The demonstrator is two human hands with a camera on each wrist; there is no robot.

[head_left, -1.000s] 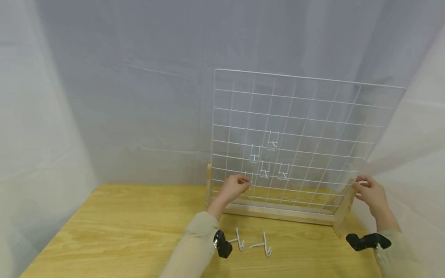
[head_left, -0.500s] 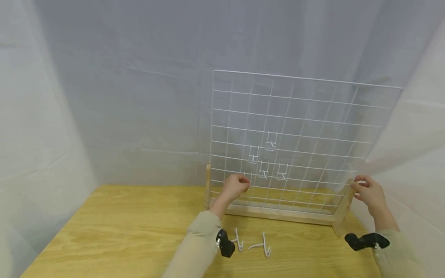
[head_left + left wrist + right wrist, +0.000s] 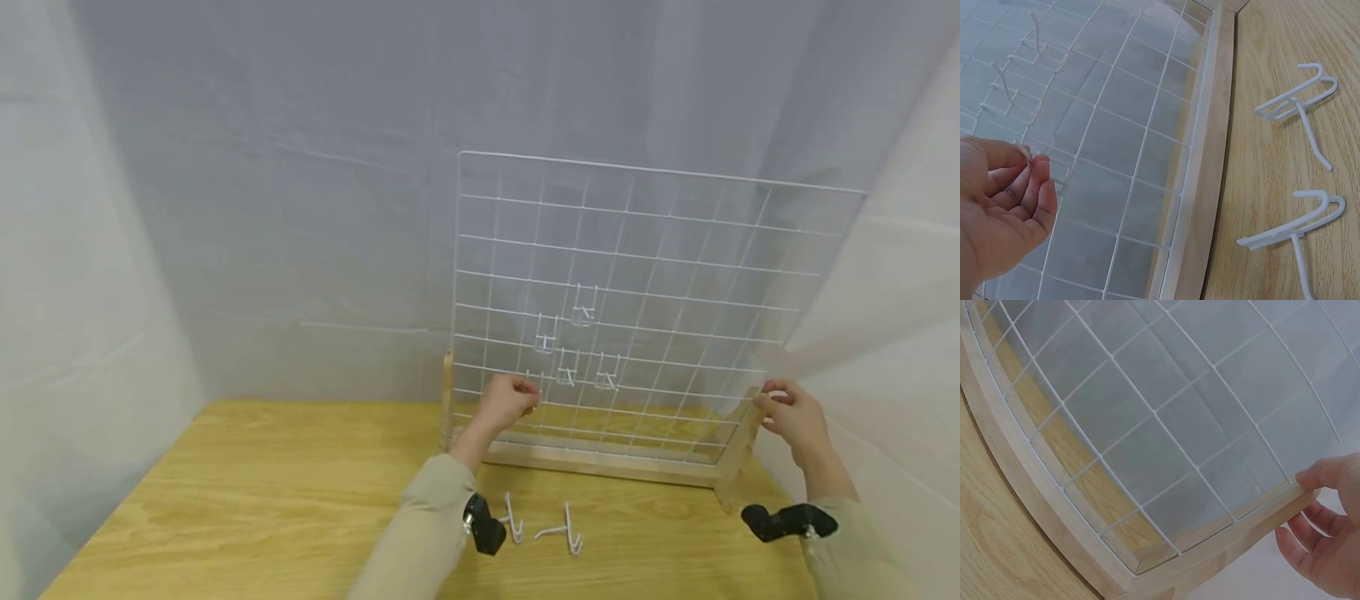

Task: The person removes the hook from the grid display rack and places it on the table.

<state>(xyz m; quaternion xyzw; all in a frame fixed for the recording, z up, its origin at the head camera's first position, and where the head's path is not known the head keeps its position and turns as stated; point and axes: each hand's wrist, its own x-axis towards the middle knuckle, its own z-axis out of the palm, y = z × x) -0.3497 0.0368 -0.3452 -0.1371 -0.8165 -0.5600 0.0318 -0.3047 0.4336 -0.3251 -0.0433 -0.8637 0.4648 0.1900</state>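
A white wire grid panel stands upright in a pale wooden stand. My left hand is low on the left half of the grid. Its thumb and fingertips pinch the prong of a white wire hook, whose frame lies against the grid, partly hidden by the fingers. At the right end, my right hand grips the top of the wooden side post, thumb on one face and fingers curled behind. Several matching hooks hang on the grid above the left hand, among them a top hook.
Two loose white hooks lie on the wooden table in front of the stand: a left hook, near the left wrist camera, and a right hook. Pale curtains surround the table at the back and sides.
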